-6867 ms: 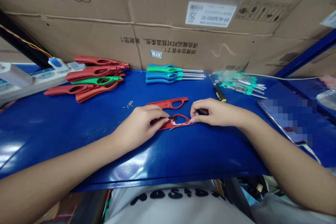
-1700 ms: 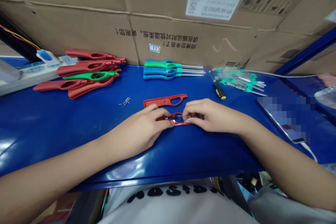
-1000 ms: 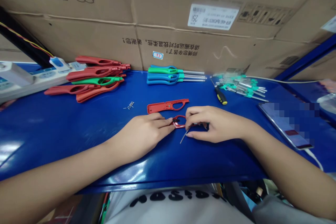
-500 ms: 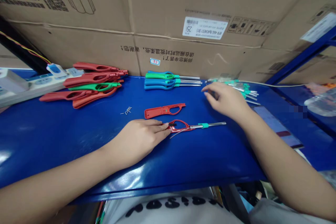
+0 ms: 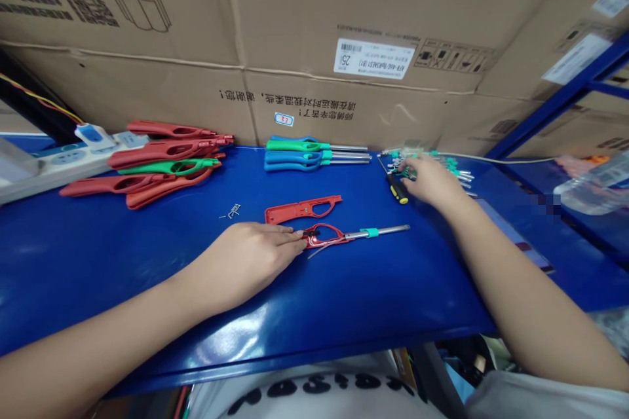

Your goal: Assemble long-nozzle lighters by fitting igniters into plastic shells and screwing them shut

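My left hand (image 5: 255,255) holds the open red lighter handle (image 5: 330,230), its fingers over the left end and hiding much of it. A white wire and a black part show inside the handle, and a metal tube (image 5: 386,230) with a teal collar runs out to the right. Just behind lies the other red handle half (image 5: 287,211), inner side up. My right hand (image 5: 435,180) is at the pile of metal tubes with teal collars (image 5: 464,173), fingers apart, with no held thing visible. Beside its thumb lies a black-and-yellow screwdriver (image 5: 398,190).
Several small screws (image 5: 233,211) lie left of the handle half. Blue and green lighters (image 5: 295,157) and red and green handles (image 5: 157,157) lie behind. A power strip (image 5: 69,160) is on the left, a flat panel (image 5: 511,229) on the right. Cardboard (image 5: 295,33) stands at the back.
My right hand has moved right, over the tube pile, and the screwdriver now shows on the table to its left. My left hand stays on the red handle. The view has shifted slightly.
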Demonstrator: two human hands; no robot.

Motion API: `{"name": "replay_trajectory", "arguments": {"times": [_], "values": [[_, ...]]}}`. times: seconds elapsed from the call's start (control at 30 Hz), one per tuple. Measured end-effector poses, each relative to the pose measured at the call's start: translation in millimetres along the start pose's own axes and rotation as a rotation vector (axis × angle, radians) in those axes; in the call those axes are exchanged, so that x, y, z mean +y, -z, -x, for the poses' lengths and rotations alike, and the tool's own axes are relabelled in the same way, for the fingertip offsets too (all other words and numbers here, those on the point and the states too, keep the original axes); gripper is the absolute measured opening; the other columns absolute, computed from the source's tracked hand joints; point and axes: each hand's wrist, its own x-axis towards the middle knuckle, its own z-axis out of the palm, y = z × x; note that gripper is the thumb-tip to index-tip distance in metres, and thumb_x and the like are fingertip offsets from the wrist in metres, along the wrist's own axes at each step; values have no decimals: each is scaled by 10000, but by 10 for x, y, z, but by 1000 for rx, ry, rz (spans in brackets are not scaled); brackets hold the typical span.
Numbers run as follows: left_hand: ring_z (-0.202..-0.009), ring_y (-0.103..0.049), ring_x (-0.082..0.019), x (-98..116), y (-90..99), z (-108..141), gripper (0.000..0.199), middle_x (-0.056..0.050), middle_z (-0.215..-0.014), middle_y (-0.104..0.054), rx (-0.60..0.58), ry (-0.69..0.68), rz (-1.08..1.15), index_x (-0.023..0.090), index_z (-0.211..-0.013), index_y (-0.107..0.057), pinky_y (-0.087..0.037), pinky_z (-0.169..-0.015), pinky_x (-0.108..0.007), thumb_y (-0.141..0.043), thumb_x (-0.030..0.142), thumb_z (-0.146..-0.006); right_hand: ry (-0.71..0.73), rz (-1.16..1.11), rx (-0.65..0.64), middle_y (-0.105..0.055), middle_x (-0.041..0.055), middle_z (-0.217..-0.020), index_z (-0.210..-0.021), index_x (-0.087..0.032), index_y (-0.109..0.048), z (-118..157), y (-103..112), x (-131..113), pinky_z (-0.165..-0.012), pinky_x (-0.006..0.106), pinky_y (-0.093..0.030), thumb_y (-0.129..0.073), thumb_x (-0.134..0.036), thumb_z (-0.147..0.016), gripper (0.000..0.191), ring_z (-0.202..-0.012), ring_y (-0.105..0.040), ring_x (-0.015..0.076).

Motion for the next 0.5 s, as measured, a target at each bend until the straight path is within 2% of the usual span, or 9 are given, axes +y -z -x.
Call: {"name": "replay_trajectory", "arguments": {"times": [0.23, 0.37, 0.5], "values": [[-1005, -741, -243, -10, -16, -4, 317, -75, -1157, -759, 18, 1, 12, 163, -1128, -715, -616, -847, -385, -412, 205, -1045, -62, -53, 74, -636, 146, -1168, -1108, -199, -651, -23, -30, 23, -816, 403, -500, -608, -220, -848, 264, -1031, -625, 311], [-964, -744, -228, -6, -18, -5, 336, -68, -1130, -764, 30, 11, 2, 176, -1123, -718, -614, -821, -370, -392, 213, -1052, -87, -42, 68, -648, 131, -1146, -1002, -205, -658, -54, -45, 31, -799, 388, -500, -630, -232, -840, 167, -1016, -639, 308], [-972, -736, -213, 17, -28, -4, 293, -34, -1160, -750, 50, 52, -3, 220, -1216, -667, -612, -821, -378, -430, 251, -1047, -50, -108, 78, -700, 112, -1010, -904, -210, -644, -70, -21, 104, -755, 382, -497, -647, -190, -795, 111, -956, -655, 307]]}}
